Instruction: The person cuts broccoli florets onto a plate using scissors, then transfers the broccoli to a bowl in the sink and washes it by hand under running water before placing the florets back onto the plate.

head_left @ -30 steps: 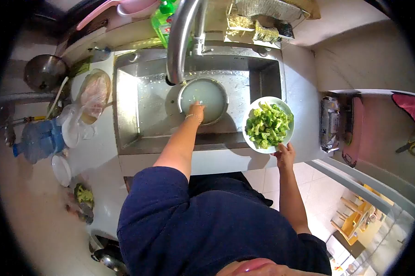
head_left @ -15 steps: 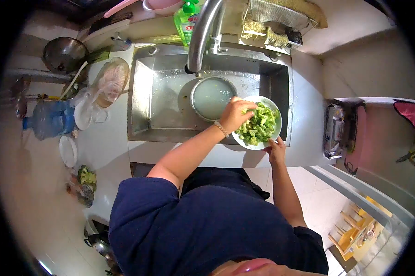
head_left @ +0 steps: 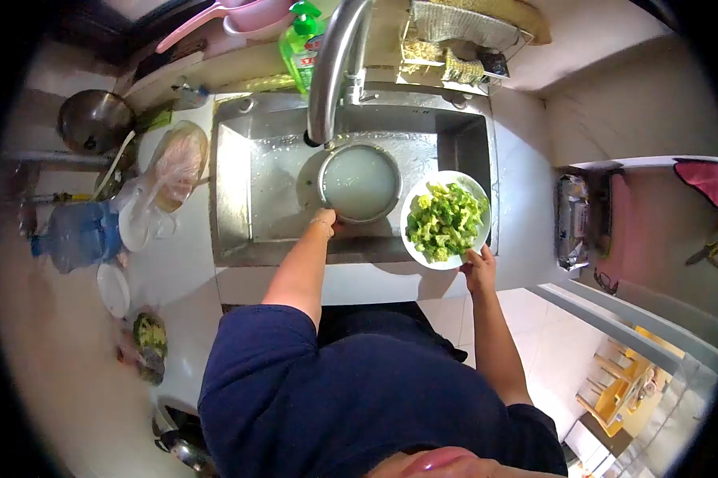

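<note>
A white plate (head_left: 407,233) heaped with chopped green broccoli (head_left: 448,217) is held by my right hand (head_left: 478,271) at its near right edge, over the sink's front right corner. My right fingers grip the rim, some of them hidden beneath it. Inside the sink stands a round metal basin (head_left: 320,182) of cloudy water (head_left: 362,182). At the basin's near left rim, my left hand (head_left: 324,219) is closed on the edge, its fingers partly hidden.
The steel sink (head_left: 233,183) lies ahead, with a curved faucet (head_left: 324,88) reaching over it. Behind stands a green soap bottle (head_left: 301,52). Leftward are a blue water jug (head_left: 84,233), a plastic-covered dish (head_left: 179,167) and a metal bowl (head_left: 96,119).
My left hand has left the broccoli and moved left to the basin's rim. My right hand still holds the plate. The view has shifted slightly.
</note>
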`<state>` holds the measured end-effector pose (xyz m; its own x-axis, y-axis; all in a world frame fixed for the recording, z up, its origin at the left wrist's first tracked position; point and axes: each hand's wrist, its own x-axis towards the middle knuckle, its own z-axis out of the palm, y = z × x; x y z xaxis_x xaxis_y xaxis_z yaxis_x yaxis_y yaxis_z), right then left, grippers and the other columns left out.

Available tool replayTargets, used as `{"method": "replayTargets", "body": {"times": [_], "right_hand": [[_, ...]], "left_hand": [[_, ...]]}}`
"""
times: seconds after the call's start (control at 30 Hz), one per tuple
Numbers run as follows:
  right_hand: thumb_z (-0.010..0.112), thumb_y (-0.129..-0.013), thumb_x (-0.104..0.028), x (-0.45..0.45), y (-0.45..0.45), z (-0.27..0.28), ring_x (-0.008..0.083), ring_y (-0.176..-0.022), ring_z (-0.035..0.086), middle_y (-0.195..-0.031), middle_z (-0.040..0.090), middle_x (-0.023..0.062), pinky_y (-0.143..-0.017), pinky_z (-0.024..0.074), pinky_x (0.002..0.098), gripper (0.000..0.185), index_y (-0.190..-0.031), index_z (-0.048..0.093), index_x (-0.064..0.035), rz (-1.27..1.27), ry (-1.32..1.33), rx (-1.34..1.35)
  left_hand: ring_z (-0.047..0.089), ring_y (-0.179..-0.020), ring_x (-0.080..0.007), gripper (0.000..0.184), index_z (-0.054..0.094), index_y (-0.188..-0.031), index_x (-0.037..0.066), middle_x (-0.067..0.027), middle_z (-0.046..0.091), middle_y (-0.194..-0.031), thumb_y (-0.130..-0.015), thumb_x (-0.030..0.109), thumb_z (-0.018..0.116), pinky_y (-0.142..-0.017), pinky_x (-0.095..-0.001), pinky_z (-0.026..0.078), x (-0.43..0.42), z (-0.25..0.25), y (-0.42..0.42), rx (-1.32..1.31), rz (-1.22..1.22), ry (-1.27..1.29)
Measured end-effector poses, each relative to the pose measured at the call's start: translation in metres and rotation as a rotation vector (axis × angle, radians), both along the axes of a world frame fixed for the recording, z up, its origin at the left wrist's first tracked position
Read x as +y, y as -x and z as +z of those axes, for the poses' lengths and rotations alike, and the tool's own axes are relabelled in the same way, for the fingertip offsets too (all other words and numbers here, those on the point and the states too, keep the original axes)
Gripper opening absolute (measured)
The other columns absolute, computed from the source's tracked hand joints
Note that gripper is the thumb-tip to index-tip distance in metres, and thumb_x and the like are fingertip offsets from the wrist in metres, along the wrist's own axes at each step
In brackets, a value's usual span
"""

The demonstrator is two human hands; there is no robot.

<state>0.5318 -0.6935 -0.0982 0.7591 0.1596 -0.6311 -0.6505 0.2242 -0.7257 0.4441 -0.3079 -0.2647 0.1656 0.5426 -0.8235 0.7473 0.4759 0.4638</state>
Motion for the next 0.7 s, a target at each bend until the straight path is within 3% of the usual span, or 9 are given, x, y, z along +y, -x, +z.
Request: {"method": "replayTargets", "body": {"times": [0.07, 0.1, 0.23, 0.27, 0.4, 0.5, 0.6, 0.7], "right_hand": [[0.049, -0.08, 0.001, -0.003, 0.007, 0.007, 0.0179, -0.057, 0.059, -0.083, 0.06, 0.0098, -0.042, 0.0503, 0.029, 0.029, -0.109, 0.049, -0.0018, -0.01, 0.043, -0.026], [0.048, -0.079, 0.0, -0.005, 0.009, 0.013, 0.0175, -0.058, 0.059, -0.084, 0.059, 0.009, -0.043, 0.0505, 0.029, 0.029, -0.109, 0.049, -0.0024, -0.009, 0.06, -0.035], [0.048, -0.08, -0.001, -0.005, 0.015, 0.015, 0.0156, -0.058, 0.058, -0.082, 0.059, 0.0074, -0.046, 0.0523, 0.0287, 0.029, -0.109, 0.048, -0.0029, -0.069, 0.109, -0.024], [0.049, -0.08, -0.002, -0.003, 0.016, 0.02, 0.0155, -0.057, 0.057, -0.081, 0.059, 0.007, -0.046, 0.0524, 0.0287, 0.03, -0.11, 0.048, -0.0032, -0.056, 0.093, -0.033], [0.05, -0.08, -0.003, -0.006, 0.017, 0.009, 0.0145, -0.055, 0.057, -0.079, 0.058, 0.0063, -0.044, 0.0514, 0.0281, 0.03, -0.11, 0.047, -0.003, -0.083, 0.086, -0.052], [0.05, -0.08, -0.003, 0.003, 0.017, 0.021, 0.014, -0.055, 0.056, -0.08, 0.058, 0.0067, -0.044, 0.0517, 0.0281, 0.03, -0.11, 0.047, -0.003, -0.104, 0.078, -0.072], [0.051, -0.08, -0.004, 0.0, 0.016, 0.017, 0.0151, -0.056, 0.057, -0.081, 0.057, 0.0071, -0.044, 0.0516, 0.0282, 0.029, -0.109, 0.047, -0.0031, -0.076, 0.054, -0.087], [0.051, -0.08, -0.005, 0.005, 0.015, 0.026, 0.0161, -0.057, 0.058, -0.083, 0.058, 0.0076, -0.044, 0.0518, 0.0284, 0.029, -0.108, 0.048, -0.0032, -0.099, 0.064, -0.095]], "left_hand": [[0.059, -0.085, -0.0314, 0.037, 0.049, -0.11, -0.004, -0.0188, 0.056, -0.103, -0.075, 0.007, 0.055, -0.066, -0.0401, 0.049, 0.002, -0.04, 0.005, 0.006, -0.099, -0.127], [0.06, -0.082, -0.0308, 0.036, 0.05, -0.108, -0.003, -0.0181, 0.057, -0.101, -0.074, 0.006, 0.055, -0.062, -0.0388, 0.05, -0.002, -0.032, 0.003, -0.077, -0.066, -0.111], [0.062, -0.073, -0.0279, 0.028, 0.051, -0.1, -0.003, -0.0155, 0.057, -0.092, -0.073, 0.003, 0.054, -0.047, -0.0342, 0.054, -0.002, 0.076, -0.034, -0.434, -0.031, -0.05], [0.062, -0.072, -0.027, 0.026, 0.051, -0.097, -0.002, -0.0149, 0.057, -0.09, -0.072, 0.002, 0.054, -0.044, -0.0331, 0.054, 0.003, 0.089, -0.044, -0.529, -0.047, -0.031], [0.061, -0.057, -0.0251, 0.02, 0.05, -0.091, -0.003, -0.0137, 0.057, -0.083, -0.071, 0.001, 0.054, -0.04, -0.0341, 0.055, 0.021, 0.089, -0.073, -0.453, -0.297, -0.162], [0.061, -0.057, -0.0231, 0.018, 0.051, -0.088, 0.0, -0.0113, 0.058, -0.078, -0.071, 0.004, 0.055, -0.041, -0.033, 0.054, 0.021, 0.092, -0.075, -0.417, -0.413, -0.224], [0.061, -0.063, -0.0256, 0.012, 0.05, -0.08, 0.001, -0.0125, 0.056, -0.07, -0.07, 0.004, 0.055, -0.047, -0.0368, 0.052, 0.017, 0.144, -0.075, -0.311, -0.721, -0.41], [0.059, -0.069, -0.032, 0.014, 0.049, -0.077, 0.002, -0.0178, 0.056, -0.069, -0.068, 0.008, 0.058, -0.058, -0.0426, 0.048, 0.04, 0.13, -0.065, -0.326, -0.963, -0.97]]}}
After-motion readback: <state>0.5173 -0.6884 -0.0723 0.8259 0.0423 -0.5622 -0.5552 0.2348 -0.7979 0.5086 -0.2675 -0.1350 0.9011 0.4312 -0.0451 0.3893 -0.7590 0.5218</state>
